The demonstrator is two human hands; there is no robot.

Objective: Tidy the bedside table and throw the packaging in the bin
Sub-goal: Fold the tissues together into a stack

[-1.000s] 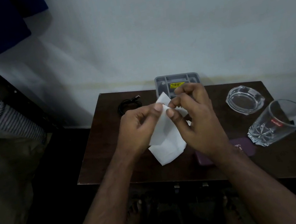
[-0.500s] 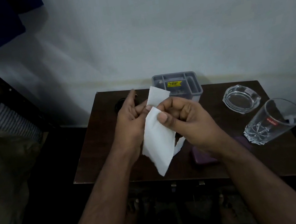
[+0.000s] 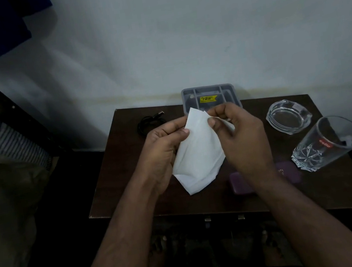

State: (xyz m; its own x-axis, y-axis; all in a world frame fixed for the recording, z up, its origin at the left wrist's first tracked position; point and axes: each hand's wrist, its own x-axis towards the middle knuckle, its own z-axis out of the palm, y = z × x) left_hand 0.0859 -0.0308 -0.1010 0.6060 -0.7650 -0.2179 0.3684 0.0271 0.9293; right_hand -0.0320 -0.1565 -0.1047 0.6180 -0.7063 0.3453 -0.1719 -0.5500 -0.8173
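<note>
Both forearms bare to the frame edge; no sleeves, watch, rings or bands visible on left hand [image 3: 161, 151] or right hand [image 3: 243, 139].

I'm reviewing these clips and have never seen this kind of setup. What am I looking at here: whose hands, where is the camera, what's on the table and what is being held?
There is no machine here. A person wears a camera on the head, so the single view looks forward and down at their own bare hands. The left hand and right hand both pinch a white paper packet above a dark wooden bedside table. On the table lie a black cable, a grey compartment tray with a yellow sticker, a glass ashtray, a drinking glass and a purple case partly hidden by the right wrist. No bin is in view.
</note>
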